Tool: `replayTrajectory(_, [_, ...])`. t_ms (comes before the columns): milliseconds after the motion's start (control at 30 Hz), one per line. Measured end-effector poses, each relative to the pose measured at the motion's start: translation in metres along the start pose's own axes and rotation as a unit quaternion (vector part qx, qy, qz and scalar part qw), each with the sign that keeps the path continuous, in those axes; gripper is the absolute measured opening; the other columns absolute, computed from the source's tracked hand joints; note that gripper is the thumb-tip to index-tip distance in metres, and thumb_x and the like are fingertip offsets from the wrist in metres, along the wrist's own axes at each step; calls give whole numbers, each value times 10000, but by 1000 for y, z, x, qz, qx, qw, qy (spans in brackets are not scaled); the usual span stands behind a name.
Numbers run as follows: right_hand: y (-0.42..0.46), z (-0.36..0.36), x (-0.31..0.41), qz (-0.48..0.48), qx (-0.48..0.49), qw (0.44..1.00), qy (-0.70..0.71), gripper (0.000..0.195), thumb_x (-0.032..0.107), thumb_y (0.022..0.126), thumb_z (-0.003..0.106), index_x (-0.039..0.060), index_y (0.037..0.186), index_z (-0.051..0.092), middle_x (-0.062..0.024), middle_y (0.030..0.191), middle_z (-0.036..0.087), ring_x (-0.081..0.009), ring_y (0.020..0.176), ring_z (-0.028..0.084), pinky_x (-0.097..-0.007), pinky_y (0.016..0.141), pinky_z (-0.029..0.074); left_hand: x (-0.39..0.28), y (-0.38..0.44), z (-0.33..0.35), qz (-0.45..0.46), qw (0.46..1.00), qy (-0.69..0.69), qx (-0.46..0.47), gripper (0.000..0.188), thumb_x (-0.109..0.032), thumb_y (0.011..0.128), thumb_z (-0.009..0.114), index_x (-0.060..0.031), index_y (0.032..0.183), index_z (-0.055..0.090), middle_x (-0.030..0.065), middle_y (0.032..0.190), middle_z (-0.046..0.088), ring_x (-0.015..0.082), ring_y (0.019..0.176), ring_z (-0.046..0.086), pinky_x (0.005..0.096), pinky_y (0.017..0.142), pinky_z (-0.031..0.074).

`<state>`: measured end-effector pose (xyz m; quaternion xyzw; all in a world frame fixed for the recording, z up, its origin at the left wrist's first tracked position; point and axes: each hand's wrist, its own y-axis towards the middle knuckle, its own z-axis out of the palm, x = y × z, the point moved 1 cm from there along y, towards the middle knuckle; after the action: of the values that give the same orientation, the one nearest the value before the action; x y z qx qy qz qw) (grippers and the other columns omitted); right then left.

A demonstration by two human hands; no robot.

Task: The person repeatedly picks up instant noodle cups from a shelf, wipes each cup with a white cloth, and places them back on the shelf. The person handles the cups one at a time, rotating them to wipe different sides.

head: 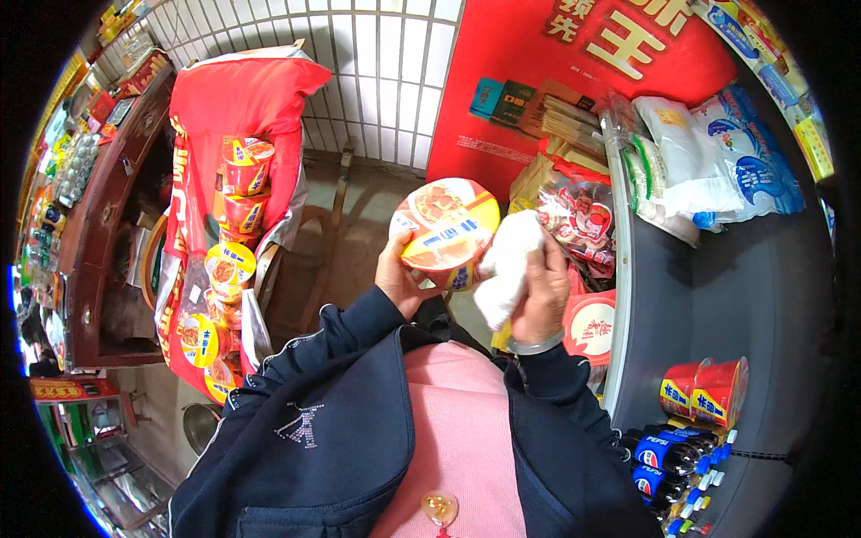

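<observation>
My left hand (399,276) grips a red and yellow instant noodle bowl (446,225) by its side, its printed lid tilted up towards me. A bunched white cloth (509,262) is in my right hand (542,289), held against or very close to the bowl's right side; the exact contact cannot be seen. Several similar noodle bowls (230,263) lie stacked on a red printed cover (249,87) to my left. On the grey shelf (730,289) at my right, more noodle bowls (703,392) stand side by side near its lower end.
Pepsi bottles (662,452) sit below the shelved bowls. White and blue plastic packages (713,158) fill the shelf's far part. Bagged goods (577,208) hang or lie beside the shelf's pale edge. At far left stands a dark wooden counter (101,269); a metal pot (200,427) is on the floor.
</observation>
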<state>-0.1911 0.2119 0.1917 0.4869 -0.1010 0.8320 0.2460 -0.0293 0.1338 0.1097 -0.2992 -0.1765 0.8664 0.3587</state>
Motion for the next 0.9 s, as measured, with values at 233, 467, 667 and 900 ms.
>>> replayTrajectory(233, [-8, -1, -17, -146, 86, 954, -246, 469, 114, 934, 549, 15, 1369, 403, -112, 1294, 486, -177, 1159, 460, -304, 1000, 356, -7, -8, 11, 141, 987, 32, 74, 512, -293, 862, 578, -11, 1259, 421, 156, 1189, 576, 247, 1051, 605, 413, 914, 485])
replayTrajectory(467, [6, -14, 1, -168, 110, 942, -270, 375, 89, 924, 563, 29, 1290, 511, -87, 1192, 573, -136, 1043, 526, -277, 927, 416, -19, -11, 11, 187, 968, 101, 134, 539, -238, 841, 615, -3, 1276, 401, 141, 1183, 568, 219, 1050, 596, 354, 930, 469])
replayTrajectory(667, [24, -19, 20, -120, 173, 933, -293, 324, 85, 911, 587, 30, 1230, 568, -85, 1127, 614, -135, 1026, 553, -276, 915, 432, -39, -8, 7, 124, 958, 172, 192, 566, -233, 831, 634, -8, 1300, 410, 118, 1166, 585, 201, 1037, 594, 345, 948, 452])
replayTrajectory(900, [41, -6, 31, -58, 254, 900, -350, 326, 62, 876, 610, 10, 1196, 578, -115, 1131, 612, -166, 1040, 568, -291, 910, 436, -73, -6, 15, 34, 908, 350, 226, 651, -217, 792, 685, -18, 1340, 394, 114, 1203, 571, 194, 1080, 570, 337, 937, 462])
